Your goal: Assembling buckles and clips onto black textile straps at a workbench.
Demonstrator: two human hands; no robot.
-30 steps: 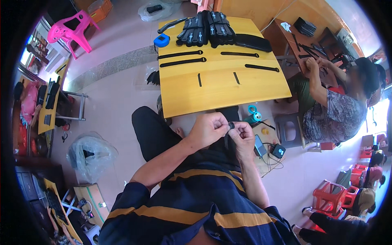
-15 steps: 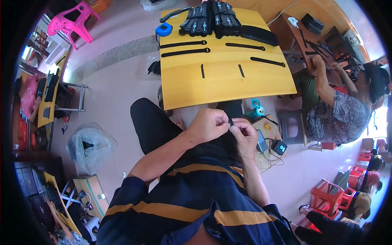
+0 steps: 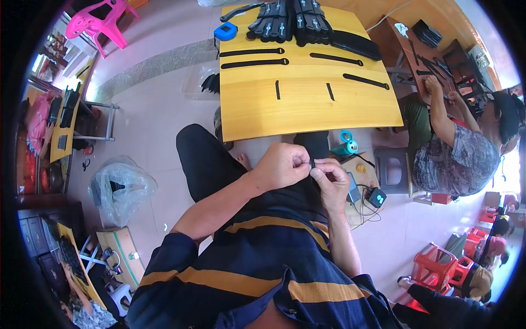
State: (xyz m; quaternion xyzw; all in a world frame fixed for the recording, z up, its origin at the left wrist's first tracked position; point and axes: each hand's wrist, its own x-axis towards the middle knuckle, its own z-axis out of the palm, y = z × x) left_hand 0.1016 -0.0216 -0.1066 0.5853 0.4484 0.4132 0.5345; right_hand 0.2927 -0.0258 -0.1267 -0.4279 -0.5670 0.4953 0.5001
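In front of my lap, my left hand (image 3: 281, 168) and my right hand (image 3: 332, 180) meet, both with fingers pinched. Between their fingertips is a small black piece (image 3: 313, 163), mostly covered, so its kind cannot be made out. Beyond my hands stands a yellow table (image 3: 263, 119). On it lie two short black strips (image 3: 278, 90) and several long black straps with looped ends (image 3: 255, 63). Bundled black straps (image 3: 274, 22) are piled at the far edge, beside a black flat pouch-like thing (image 3: 356, 45).
A blue tape measure (image 3: 225, 32) sits at the table's far left. To the right are a turquoise tin (image 3: 345, 148), a low stand with a black box (image 3: 376, 197) and cables, and a seated person (image 3: 457, 156). A clear plastic bag (image 3: 121, 189) rests on the floor at left.
The view has shifted slightly, so the table sits a little higher and further right. Both hands stay pinched together on the small black piece, with barely any movement.
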